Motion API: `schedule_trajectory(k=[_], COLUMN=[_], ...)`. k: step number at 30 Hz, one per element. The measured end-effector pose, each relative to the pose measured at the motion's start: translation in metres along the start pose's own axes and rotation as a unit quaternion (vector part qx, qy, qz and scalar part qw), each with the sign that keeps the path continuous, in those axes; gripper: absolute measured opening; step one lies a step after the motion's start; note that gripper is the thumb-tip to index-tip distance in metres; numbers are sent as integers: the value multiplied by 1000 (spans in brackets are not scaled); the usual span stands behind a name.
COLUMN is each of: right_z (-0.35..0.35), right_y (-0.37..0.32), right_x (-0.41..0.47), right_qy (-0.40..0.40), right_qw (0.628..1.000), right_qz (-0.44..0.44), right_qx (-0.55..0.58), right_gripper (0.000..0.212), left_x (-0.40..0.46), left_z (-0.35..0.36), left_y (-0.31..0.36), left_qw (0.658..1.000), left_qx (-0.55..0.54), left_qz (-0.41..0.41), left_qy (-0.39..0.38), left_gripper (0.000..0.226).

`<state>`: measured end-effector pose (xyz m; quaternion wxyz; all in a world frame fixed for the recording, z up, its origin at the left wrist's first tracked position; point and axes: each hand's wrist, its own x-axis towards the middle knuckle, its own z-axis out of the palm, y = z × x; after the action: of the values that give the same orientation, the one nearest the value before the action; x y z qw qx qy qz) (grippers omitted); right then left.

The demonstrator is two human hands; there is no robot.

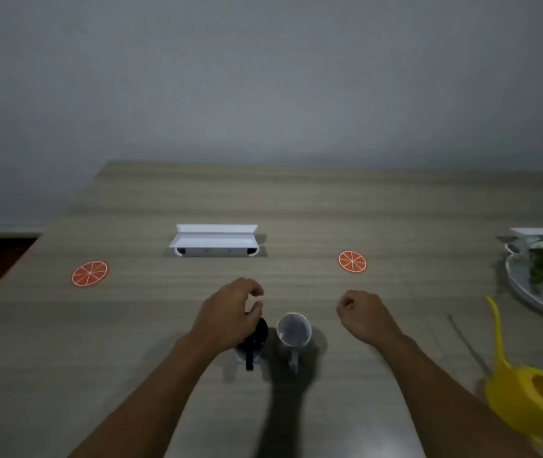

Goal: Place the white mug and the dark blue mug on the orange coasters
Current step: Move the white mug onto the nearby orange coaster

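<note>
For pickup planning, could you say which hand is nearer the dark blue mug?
Left. The left hand overlaps the dark blue mug; right hand sits beyond the white mug.

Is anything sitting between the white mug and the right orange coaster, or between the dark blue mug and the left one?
Nothing visible. Bare table runs from the white mug to the right orange coaster and from the dark blue mug to the left orange coaster.
</note>
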<state>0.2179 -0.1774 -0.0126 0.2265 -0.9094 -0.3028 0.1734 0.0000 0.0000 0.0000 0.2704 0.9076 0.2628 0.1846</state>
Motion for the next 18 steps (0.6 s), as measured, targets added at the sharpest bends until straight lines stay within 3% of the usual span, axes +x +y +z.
schedule_trajectory(k=[4,11,18], right_z=[34,84,116], right_y=[24,45,36], right_x=[-20,-44,-63], right_qy=[-48,-79,-115], right_qw=[997,985,936], right_qz=[48,85,131], right_qx=[43,131,306], right_gripper=[15,14,15], left_x=[-40,-94,-117], left_z=[43,112,155], left_y=[8,1,-14], left_qw=[998,990,953], left_qx=[-31,-32,114], left_qz=[-23,-46,-68], left_qy=[-47,-128,-273], left_gripper=[13,22,81])
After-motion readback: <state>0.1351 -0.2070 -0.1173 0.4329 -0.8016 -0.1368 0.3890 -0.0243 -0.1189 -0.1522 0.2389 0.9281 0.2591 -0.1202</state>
